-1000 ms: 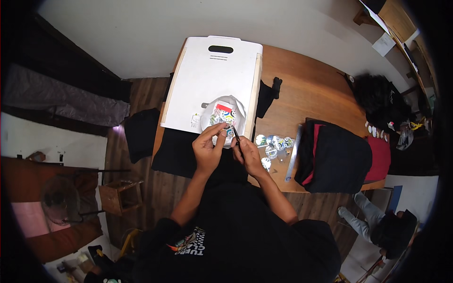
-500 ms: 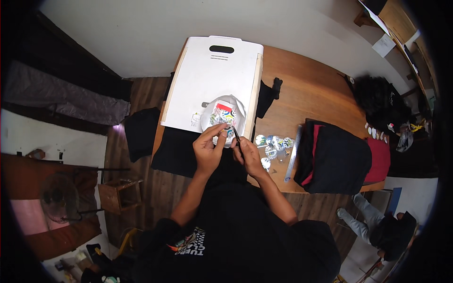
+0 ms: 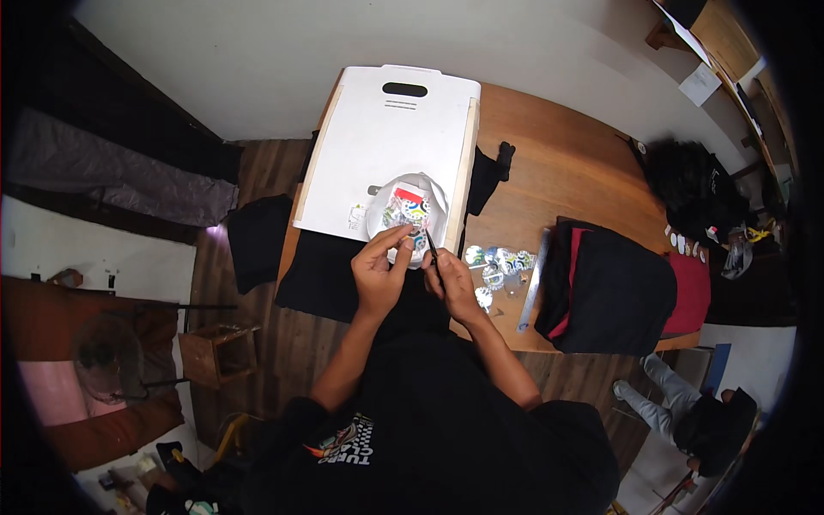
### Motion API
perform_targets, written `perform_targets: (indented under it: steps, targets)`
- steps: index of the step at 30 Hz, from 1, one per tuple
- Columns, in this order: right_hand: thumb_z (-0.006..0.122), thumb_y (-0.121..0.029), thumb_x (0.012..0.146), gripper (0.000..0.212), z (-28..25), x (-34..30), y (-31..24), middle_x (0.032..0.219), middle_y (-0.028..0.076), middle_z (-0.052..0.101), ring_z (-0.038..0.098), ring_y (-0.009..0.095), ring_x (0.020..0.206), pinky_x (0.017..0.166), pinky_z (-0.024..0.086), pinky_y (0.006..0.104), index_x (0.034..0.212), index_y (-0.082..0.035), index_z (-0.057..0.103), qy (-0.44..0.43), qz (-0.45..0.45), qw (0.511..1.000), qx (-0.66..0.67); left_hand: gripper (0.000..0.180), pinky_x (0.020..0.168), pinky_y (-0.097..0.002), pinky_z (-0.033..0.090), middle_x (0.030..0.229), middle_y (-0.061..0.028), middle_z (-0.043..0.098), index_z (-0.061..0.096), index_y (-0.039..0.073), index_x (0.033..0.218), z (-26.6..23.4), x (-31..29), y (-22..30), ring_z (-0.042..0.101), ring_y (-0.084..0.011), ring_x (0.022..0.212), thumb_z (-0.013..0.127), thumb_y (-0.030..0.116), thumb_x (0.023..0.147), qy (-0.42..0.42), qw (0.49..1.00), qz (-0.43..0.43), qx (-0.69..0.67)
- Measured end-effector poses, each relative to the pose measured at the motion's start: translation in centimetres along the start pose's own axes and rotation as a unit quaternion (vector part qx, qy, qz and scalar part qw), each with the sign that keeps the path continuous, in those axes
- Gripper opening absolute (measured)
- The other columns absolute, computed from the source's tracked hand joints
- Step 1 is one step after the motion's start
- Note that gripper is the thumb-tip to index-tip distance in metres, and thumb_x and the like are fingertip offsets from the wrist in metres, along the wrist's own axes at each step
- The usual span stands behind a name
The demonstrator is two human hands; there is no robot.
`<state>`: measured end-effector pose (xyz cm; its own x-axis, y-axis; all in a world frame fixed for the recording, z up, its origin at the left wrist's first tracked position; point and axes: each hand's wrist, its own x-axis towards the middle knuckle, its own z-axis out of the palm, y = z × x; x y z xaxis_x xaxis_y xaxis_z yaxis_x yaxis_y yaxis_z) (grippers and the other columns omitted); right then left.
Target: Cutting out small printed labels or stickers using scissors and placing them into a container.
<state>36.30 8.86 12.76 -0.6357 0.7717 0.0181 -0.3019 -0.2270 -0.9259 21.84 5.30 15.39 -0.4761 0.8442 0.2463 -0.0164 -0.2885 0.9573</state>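
The left fingers (image 3: pixel 384 239) partly hide the white dish (image 3: pixel 439 210), anything they pinch too small to tell.

- Printed in white block capitals (image 3: pixel 354 450) on the near black shirt (image 3: pixel 463 429), beside checkers (image 3: pixel 365 431).
- Marked in thin dark print (image 3: pixel 357 217), too small to read, at the near left corner of the white board (image 3: pixel 386 146).
- Marked in white, illegible, on the black bundle (image 3: pixel 691 184) at far right.
- Too small to tell any lettering on the patterned pieces (image 3: pixel 415 207).
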Motion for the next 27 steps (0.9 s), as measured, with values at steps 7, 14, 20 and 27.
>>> perform_targets:
  steps: [7,14,20,27]
  targets:
    - [0.032,-0.04,0.109,0.043,-0.04,-0.06,-0.06,0.055,-0.005,0.035,0.03,0.005,0.049,0.051,0.029,0.0219,0.105,-0.004,0.056,0.0,0.012,1.0,0.01,0.027,0.087,-0.0238,0.05,0.115,-0.017,0.067,0.066,-0.01,0.118,-0.03,0.05,-0.02,0.062,-0.0149,0.102,0.063,-0.01,0.091,-0.002,1.0,-0.001,-0.005]
    - [0.032,-0.04,0.109,0.043,-0.3,-0.22,0.69,0.055,-0.005,0.036,0.03,0.005,0.049,0.051,0.029,0.0218,0.105,-0.004,0.056,-0.003,0.007,1.0,-0.002,0.026,0.087,-0.0237,0.05,0.116,-0.0169,0.066,0.067,-0.009,0.118,-0.02,0.0,0.11,0.062,-0.0145,0.102,0.063,-0.009,0.092,-0.008,1.0,-0.002,0.002]
    - [0.032,-0.04,0.109,0.044,-0.35,-0.22,0.68,0.055,-0.005,0.036,0.03,0.005,0.048,0.051,0.028,0.0217,0.105,-0.004,0.056,-0.004,0.001,1.0,-0.003,0.026,0.088,-0.0243,0.05,0.116,-0.0172,0.066,0.066,-0.01,0.117,-0.08,-0.04,-0.11,0.063,-0.0154,0.103,0.062,-0.01,0.092,-0.006,1.0,-0.003,-0.006]
    - [0.033,-0.04,0.109,0.044,-0.41,-0.24,0.63,0.055,-0.005,0.035,0.03,0.005,0.049,0.051,0.028,0.0217,0.104,-0.004,0.056,-0.004,0.002,1.0,-0.008,0.026,0.088,-0.025,0.051,0.116,-0.0176,0.066,0.066,-0.01,0.117,-0.12,0.02,-0.04,0.063,-0.0162,0.104,0.063,-0.01,0.092,-0.01,1.0,-0.001,0.002]
